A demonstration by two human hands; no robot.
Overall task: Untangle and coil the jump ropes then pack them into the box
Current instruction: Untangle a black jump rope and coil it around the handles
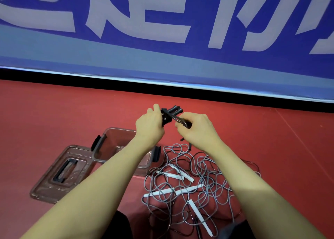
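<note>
Both hands raised above the red floor [54,112], working one black jump rope [169,114] held between them. Left hand [150,126] clenched round the bundled handles and coil, thumb up at 12 o'clock. Right hand [197,128] pinching the cord end just beside it, at 3 o'clock from the left. Long axis of the black handles running roughly 8 to 2 o'clock, tips toward the blue banner [162,30]. Judged: wrapping the last cord round the bundle to finish the coil. Clear box [101,148] open, lying at 7 o'clock below the left hand, partly behind the left forearm; left hand nearer to it, so drop likely goes down and back that way. Lid [47,184] flat on the floor at 8 o'clock of the box. Tangle of grey ropes [189,181] with white handles [182,175] at 6 o'clock under the right forearm, not yet sorted. Risk: coil springing loose on release.
</note>
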